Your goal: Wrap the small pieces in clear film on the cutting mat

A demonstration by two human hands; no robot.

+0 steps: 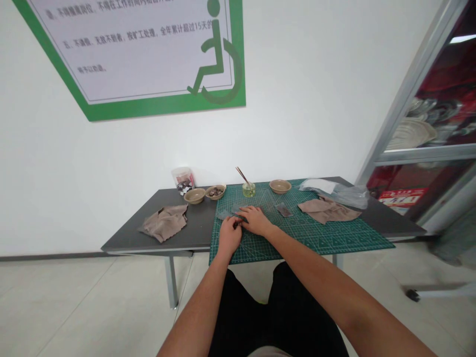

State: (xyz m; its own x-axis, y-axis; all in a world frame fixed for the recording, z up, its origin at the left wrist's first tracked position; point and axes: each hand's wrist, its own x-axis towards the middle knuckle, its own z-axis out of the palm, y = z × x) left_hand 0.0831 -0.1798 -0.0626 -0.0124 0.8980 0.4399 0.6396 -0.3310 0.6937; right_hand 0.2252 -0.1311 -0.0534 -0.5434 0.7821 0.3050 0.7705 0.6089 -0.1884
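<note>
My left hand [230, 235] is closed over the near left part of the green cutting mat [297, 235], fingers bent around a small dark thing [236, 224] that is mostly hidden. Touching it from the right is my right hand [255, 220], its fingers reaching left and curled down at the tips. What lies under those tips I cannot make out. Clear plastic pieces, perhaps small bags [224, 214], lie flat just beyond both hands. To the right rests a small clear packet [284, 210] with something dark inside.
Behind the hands stand a glass jar [249, 189] with thin sticks, a bowl of dark pieces [215, 192], two other bowls [195, 196] and a clear tub [183, 180]. Brown cloths [165, 223] lie at both sides. Plastic bags [338, 192] are at the back right, near the wall.
</note>
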